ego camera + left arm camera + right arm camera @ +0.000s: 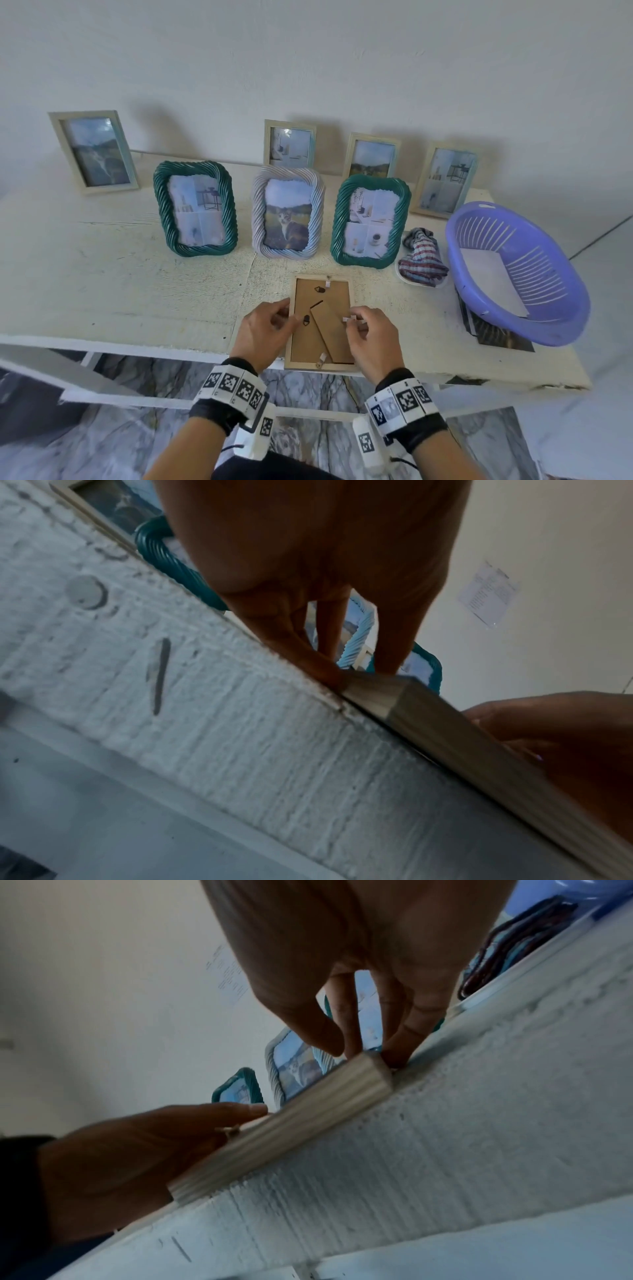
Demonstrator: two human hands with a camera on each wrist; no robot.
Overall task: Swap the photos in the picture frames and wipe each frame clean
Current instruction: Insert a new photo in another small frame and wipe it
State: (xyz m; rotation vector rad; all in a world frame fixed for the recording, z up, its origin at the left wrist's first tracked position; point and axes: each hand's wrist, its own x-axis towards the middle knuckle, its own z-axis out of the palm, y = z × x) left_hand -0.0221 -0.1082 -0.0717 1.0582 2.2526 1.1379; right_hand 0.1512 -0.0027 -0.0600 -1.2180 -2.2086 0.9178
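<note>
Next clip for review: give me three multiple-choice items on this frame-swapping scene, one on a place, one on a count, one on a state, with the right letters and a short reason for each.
1. Where does the striped cloth lie?
A. Inside the purple basket
B. Between the right green frame and the purple basket
C. On the floor

2. How many twisted-rope green frames stand on the table?
A. One
B. Two
C. Four

3. How does the wooden frame under the hands lie?
A. Face down, cardboard back up
B. Upright against the wall
C. Face up, photo showing

Answers:
1 B: the cloth sits beside the right green frame, left of the purple basket.
2 B: the left green frame and the right one flank the lilac frame.
3 A: its brown backing and stand face up between the left hand and right hand.
</note>
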